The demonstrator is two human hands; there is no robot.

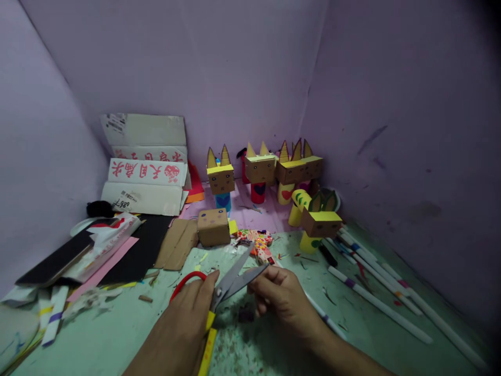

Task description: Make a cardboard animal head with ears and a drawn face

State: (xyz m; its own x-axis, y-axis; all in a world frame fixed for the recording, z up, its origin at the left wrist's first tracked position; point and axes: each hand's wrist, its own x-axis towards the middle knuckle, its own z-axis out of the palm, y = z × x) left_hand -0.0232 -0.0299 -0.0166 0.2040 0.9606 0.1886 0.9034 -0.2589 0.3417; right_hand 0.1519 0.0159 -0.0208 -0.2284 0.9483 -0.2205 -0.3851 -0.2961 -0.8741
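Scissors (230, 282) with red and yellow handles lie in my left hand (188, 313), whose fingers wrap round them. Their blades are parted and point up and to the right. Beside the blade tips is my right hand (279, 297), its thumb and fingers pinched together; whatever it holds is too small to make out. A small dark scrap (246, 313) lies below, between the hands. Just beyond the blades, a colourful patterned piece (263, 245) rests on the green table (102, 334).
Cardboard animal figures (221, 180) with pointed ears stand at the back. A cardboard box head (213, 227) sits nearer. White rolled tubes (379, 303) lie at the right. At the left are folded cardboard (146, 172), black sheets (136, 250) and paper scraps. Walls enclose the back and sides.
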